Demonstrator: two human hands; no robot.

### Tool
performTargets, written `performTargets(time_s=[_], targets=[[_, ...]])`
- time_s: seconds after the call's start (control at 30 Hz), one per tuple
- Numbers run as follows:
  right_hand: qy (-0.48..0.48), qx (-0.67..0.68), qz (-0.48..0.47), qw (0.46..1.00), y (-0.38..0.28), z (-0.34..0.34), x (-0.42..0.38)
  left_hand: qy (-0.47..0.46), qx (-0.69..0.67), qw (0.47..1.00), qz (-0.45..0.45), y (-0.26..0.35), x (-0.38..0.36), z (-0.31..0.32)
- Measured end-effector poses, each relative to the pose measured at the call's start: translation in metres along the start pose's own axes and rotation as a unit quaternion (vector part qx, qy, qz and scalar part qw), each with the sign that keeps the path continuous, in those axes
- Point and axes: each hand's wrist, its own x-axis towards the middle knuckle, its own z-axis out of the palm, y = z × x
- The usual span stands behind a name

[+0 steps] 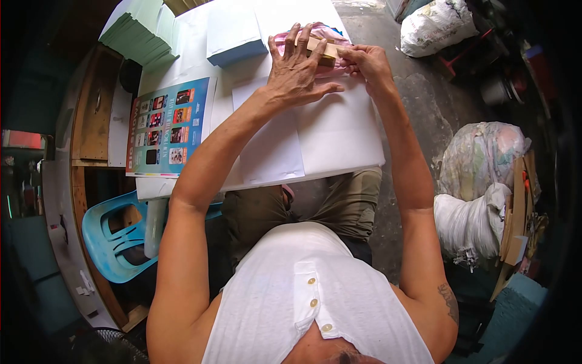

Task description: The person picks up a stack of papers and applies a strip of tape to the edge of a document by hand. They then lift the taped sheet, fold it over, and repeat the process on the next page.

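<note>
At the far right of the white table (345,136), my left hand (294,76) lies with fingers spread, its fingertips over a flat tan strip (322,46). My right hand (368,65) pinches the right end of this strip between thumb and fingers. Beneath the strip sits a small brown block (326,61), partly hidden by my left hand. A crumpled pink cloth (280,40) lies under and around the block. Below my left hand a white sheet of paper (270,145) lies flat near the table's front edge.
A stack of white and blue sheets (233,30) stands left of my left hand. Farther left are piles of pale green paper (136,33) and a printed poster (170,127). A blue plastic chair (115,230) stands below left; filled sacks (470,218) line the right-hand floor.
</note>
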Motion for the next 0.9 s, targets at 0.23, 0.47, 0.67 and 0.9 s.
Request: performTargets(time_s=[0.23,0.47,0.67,0.9], targets=[[0.017,0.013,-0.05,0.999,0.009,-0.003,-0.001,-0.012,-0.012,0.999,-0.033,0.0,0.001,-0.006],[0.097,-0.008,-0.041,0.994,0.001,-0.018,-0.03,-0.02,-0.014,0.999,-0.028,-0.003,0.003,-0.011],[0.156,-0.075,-0.075,0.982,-0.006,-0.034,-0.057,-0.021,-0.009,1.0,-0.016,-0.003,0.002,-0.012],[0.128,-0.497,-0.358,0.78,-0.065,-0.036,-0.104,0.095,-0.096,0.988,0.081,0.029,0.019,-0.066]])
